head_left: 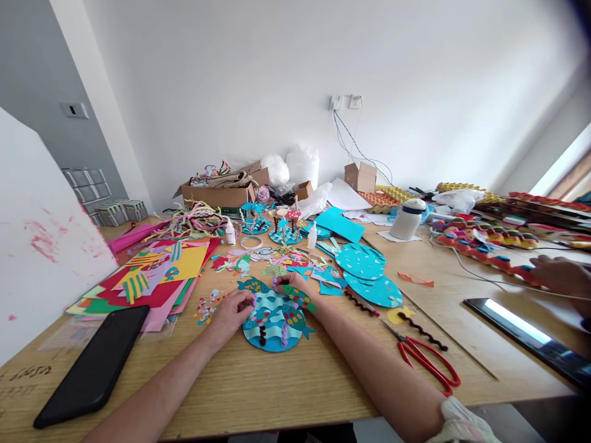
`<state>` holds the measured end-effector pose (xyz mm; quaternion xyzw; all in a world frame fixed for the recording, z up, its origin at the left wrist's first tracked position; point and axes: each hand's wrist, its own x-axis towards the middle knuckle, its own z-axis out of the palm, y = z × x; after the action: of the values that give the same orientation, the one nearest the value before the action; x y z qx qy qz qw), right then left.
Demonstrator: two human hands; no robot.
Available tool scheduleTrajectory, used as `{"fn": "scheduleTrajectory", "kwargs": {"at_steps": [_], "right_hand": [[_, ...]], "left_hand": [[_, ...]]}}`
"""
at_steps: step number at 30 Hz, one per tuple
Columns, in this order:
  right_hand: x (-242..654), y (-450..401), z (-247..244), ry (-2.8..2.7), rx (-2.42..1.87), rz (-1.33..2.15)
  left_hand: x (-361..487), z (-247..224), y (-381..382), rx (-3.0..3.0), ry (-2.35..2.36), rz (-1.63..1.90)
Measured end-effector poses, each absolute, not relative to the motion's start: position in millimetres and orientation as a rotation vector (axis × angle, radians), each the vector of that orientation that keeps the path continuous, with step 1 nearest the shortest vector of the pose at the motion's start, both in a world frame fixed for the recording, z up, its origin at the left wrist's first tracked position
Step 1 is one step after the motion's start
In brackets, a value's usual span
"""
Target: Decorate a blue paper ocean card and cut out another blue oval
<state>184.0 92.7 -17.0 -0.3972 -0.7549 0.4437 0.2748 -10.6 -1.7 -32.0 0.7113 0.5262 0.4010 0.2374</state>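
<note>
A round blue paper disc (271, 343) lies on the table before me, with pale blue wavy strips and curled pipe cleaners standing on it. Spotted paper fish (295, 319) are fixed to these curls. At the disc's left edge, my left hand (234, 309) has its fingers closed round a purple pipe cleaner (253, 299) with a fish at its top. My right hand (294, 285) reaches to the back of the disc, its fingers pinched at another purple curl (276, 282). Part of that grip is hidden by a green fish.
Red-handled scissors (429, 360), a thin stick (452, 332) and brown pipe cleaners lie right. A black phone (95, 366) and coloured paper (159, 280) are left. Glue bottles (230, 234), paper scraps and finished discs stand behind. Another person's hand (561, 275) is far right near a tablet (530, 332).
</note>
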Motion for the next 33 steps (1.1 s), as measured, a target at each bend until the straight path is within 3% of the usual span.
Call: {"fn": "scheduleTrajectory", "kwargs": {"at_steps": [33], "right_hand": [[183.7, 105.1, -32.3, -2.072, -1.035, 1.102]], "left_hand": [[-9.8, -28.8, -4.1, 1.946, 1.446, 1.108]]}}
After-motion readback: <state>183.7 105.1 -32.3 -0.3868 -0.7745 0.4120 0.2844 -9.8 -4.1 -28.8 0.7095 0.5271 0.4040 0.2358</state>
